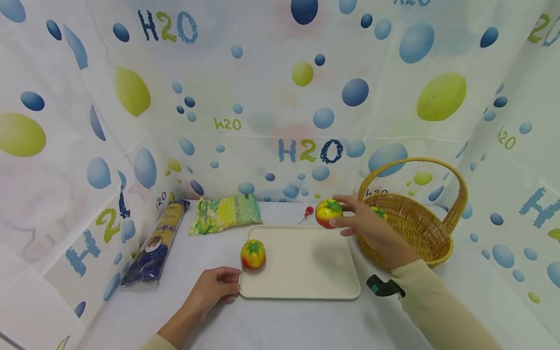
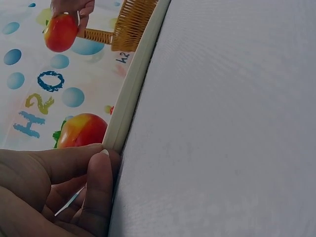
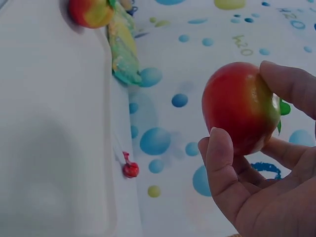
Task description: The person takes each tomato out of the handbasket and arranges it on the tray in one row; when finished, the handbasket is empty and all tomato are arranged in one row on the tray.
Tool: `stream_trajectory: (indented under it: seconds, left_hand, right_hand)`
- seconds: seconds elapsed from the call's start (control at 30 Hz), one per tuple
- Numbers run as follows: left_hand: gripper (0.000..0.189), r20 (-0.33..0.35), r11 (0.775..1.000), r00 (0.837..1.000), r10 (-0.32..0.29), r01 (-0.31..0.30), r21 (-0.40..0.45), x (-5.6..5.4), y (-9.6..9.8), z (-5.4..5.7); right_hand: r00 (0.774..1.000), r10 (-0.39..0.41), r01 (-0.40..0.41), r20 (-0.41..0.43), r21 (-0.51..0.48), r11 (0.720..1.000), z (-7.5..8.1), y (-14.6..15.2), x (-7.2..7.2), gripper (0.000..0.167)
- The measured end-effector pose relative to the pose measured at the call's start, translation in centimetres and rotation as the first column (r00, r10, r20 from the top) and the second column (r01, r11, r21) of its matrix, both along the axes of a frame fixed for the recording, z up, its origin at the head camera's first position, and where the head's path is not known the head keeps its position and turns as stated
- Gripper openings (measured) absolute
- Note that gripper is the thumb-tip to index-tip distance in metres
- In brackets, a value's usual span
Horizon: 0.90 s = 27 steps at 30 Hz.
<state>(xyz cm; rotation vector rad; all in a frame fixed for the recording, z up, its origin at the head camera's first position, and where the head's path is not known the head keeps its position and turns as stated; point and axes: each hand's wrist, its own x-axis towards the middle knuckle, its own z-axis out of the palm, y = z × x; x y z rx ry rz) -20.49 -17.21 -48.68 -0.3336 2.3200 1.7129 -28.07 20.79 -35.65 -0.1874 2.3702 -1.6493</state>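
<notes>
My right hand holds a red-and-yellow fruit with a green leafy cap in its fingertips, raised over the far right corner of a cream tray. In the right wrist view, the thumb and fingers curl around that smooth fruit. A similar fruit sits on the tray's left side, cap up. At the tray's near left edge, my left hand pinches the rim; the left wrist view shows thumb and finger on the rim.
A wicker basket with a tall handle stands at right, another fruit inside it, partly hidden by my right hand. Behind the tray lie a red lollipop and a green-and-yellow packet. A blue-and-yellow pasta bag lies at left.
</notes>
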Motion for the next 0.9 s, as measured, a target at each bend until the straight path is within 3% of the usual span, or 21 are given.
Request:
stream_trajectory:
  seconds: [0.5,0.9]
  left_hand:
    - [0.036,-0.015,1.000,1.000,0.005,-0.004,0.011,0.1,0.0,0.3]
    - [0.038,0.001,1.000,1.000,0.003,-0.003,-0.007,0.1,0.0,0.3]
  right_hand:
    - [0.998,0.059,-0.060,0.027,0.016,0.998,-0.7,-3.2,-0.6,0.078]
    - [0.990,0.097,-0.093,0.106,-0.043,0.995,-4.4,-7.0,-0.9,0.077]
